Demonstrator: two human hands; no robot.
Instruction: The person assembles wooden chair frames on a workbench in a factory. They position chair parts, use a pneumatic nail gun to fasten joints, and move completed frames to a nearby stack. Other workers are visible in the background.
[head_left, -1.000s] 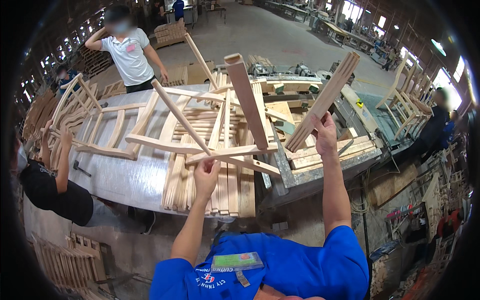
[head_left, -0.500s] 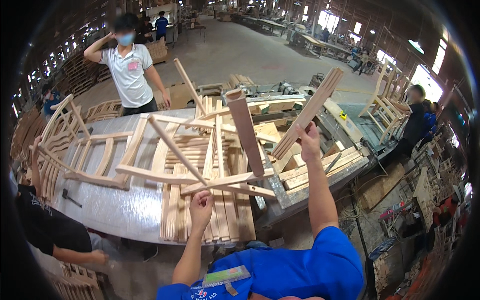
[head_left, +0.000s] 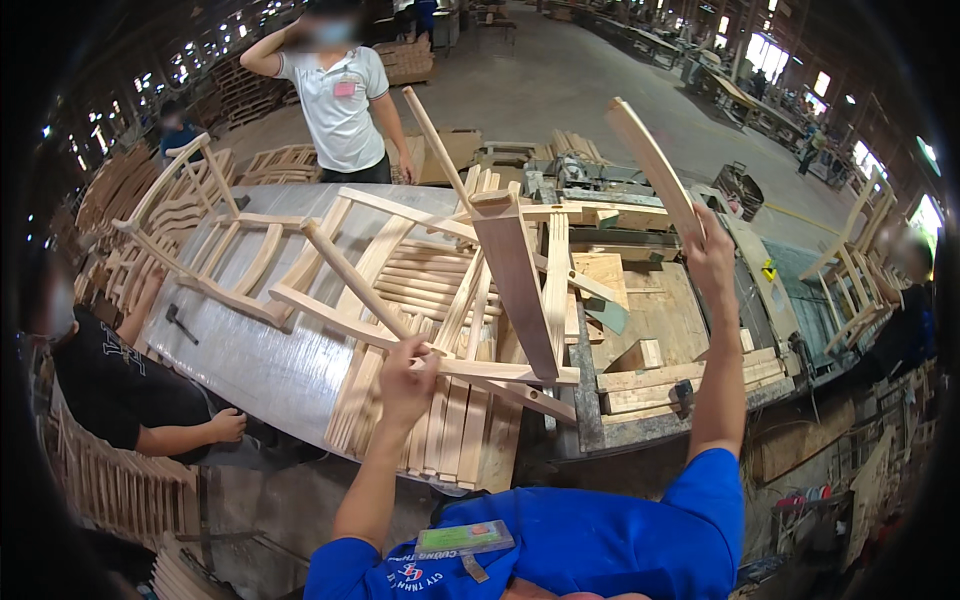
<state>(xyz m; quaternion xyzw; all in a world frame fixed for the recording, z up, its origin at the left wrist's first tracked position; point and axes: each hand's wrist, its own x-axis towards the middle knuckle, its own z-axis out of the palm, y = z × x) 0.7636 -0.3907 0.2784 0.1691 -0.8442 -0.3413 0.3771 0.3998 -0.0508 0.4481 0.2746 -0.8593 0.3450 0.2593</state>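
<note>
I am holding up a wooden chair frame (head_left: 470, 290) over the long work table (head_left: 250, 370). My left hand (head_left: 408, 375) is closed around one thin rail of the frame, low down and close to my body, so the frame does not drop. My right hand (head_left: 712, 255) is up high and to the right of the table, closed tight on a curved wooden leg piece (head_left: 655, 165) that sticks up and away from me. My two hands are far apart, because the frame is wide and I need to hold it at two ends to keep it steady. The frame is tilted, with one flat board (head_left: 515, 285) pointing down toward the table and a round stick (head_left: 345, 275) slanting across it. Under the frame, on the table, lies a stack of flat slats (head_left: 445, 430), side by side, ready to pick. More chair backs (head_left: 215, 235) lie at the far left end of the table, resting flat. A small hammer (head_left: 180, 323) lies on the shiny table top near them. A person in a white shirt (head_left: 338, 105) stands at the far side of the table. Another person in a black shirt (head_left: 125, 385) leans at the left side of the table, with one hand near its edge.
</note>
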